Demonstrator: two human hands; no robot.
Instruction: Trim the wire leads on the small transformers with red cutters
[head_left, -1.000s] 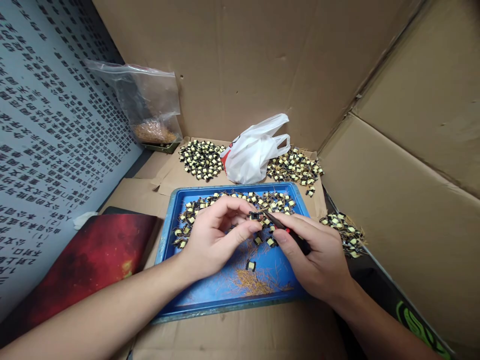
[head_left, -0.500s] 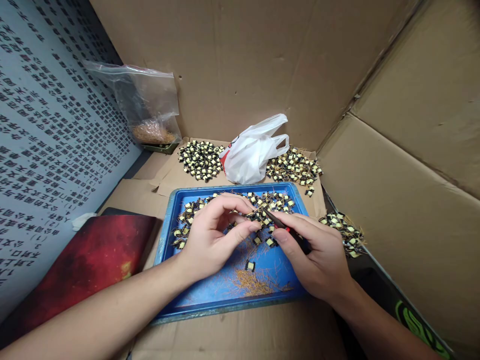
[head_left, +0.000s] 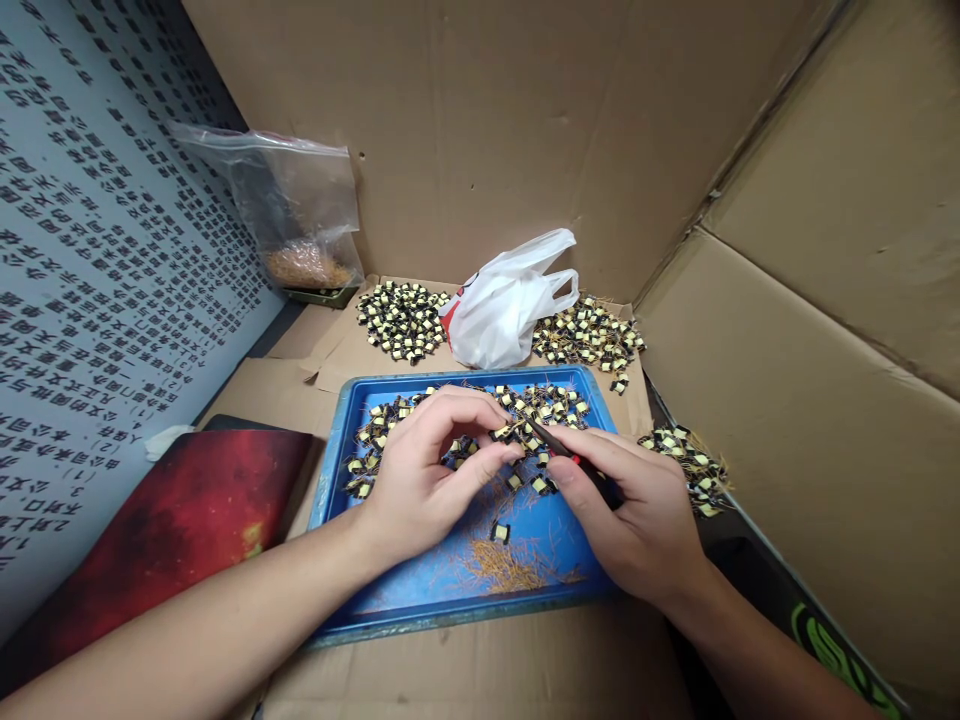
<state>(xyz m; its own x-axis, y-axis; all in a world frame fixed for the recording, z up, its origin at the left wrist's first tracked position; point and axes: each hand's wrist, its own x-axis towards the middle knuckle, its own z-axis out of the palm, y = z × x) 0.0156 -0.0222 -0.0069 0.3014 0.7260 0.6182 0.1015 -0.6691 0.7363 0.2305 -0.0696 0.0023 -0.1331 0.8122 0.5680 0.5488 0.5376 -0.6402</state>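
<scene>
My left hand (head_left: 435, 465) is above the blue tray (head_left: 480, 617), thumb and fingertips pinching a small transformer (head_left: 504, 434) with a yellow-taped middle and black ends. From the other side, my right hand (head_left: 634, 505) grips dark wire cutters (head_left: 570, 458) with a touch of red. Their tip points at the transformer's thin copper wires; whether the jaws touch a wire is too small to tell. Under my hands, many similar transformers (head_left: 551, 403) crowd the back of the tray. A single transformer (head_left: 500, 533) lies nearer the front, beside loose copper wire clippings (head_left: 504, 567).
Behind the tray, a white plastic bag (head_left: 499, 310) sits between a left transformer pile (head_left: 403, 320) and a right transformer pile (head_left: 589, 335). Another pile (head_left: 688, 468) is by my right hand. A clear zip bag (head_left: 296, 215) leans back left. Cardboard walls (head_left: 480, 120) enclose the space.
The transformer in my left fingers has turned slightly, showing more of its yellow middle. My left fingers have shifted a little; the right hand and cutters are nearly still.
</scene>
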